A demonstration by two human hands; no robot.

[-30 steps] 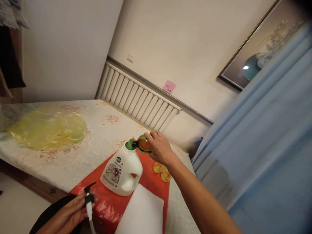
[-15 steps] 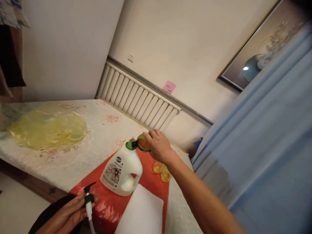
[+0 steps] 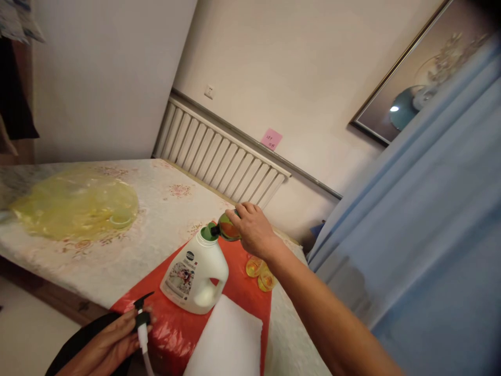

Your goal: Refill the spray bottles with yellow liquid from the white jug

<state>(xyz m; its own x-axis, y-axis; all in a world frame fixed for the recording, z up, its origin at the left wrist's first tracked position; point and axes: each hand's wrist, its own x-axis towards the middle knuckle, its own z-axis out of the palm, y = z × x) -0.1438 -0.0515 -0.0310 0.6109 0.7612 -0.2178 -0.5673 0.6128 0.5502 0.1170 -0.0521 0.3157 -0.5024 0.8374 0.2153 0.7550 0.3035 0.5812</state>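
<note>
Right hand (image 3: 255, 228), frame centre, fingers curled round tilted bottle (image 3: 228, 227), its black neck at mouth of upright jug (image 3: 198, 277), lower centre; left hand (image 3: 116, 338), lower left, pinching pump (image 3: 143, 334) between thumb and fingers

Head-worn view, forward and down

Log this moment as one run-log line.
left hand: holds black-and-white plastic pump | right hand: holds translucent green bottle, tilted at mouth of white plastic jug | jug: upright on glossy red sheet
</note>
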